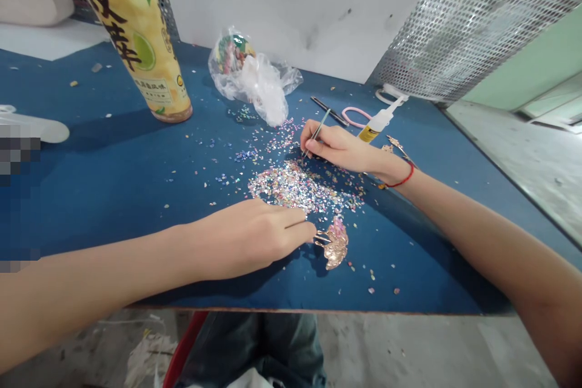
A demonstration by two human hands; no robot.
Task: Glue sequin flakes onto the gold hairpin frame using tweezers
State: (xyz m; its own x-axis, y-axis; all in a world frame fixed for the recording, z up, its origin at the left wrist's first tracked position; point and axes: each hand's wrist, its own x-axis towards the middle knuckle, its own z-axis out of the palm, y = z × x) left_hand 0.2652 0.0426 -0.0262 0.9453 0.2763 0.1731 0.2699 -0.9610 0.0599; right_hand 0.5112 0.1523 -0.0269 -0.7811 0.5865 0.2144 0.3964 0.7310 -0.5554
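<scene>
My left hand (259,233) is closed on the prongs of a gold, fan-shaped metal hairpin (335,248), held just above the table's near part. Pink glittering bits cover the upper end of its head. In my right hand (339,147) is a pair of slim tweezers (322,124), pinched between thumb and fingers with the tips pointing down. Those tips are at the upper edge of a spread of small shiny multicoloured chips (295,187). Whether the tweezers grip a chip is too small to tell.
A yellow drink bottle (145,42) stands at the back left, near a crumpled clear plastic bag (266,82). Beyond my right hand lie a glue bottle (376,124), a pink ring (357,115) and a dark pen-like stick (330,110). A white panel (291,6) rises behind.
</scene>
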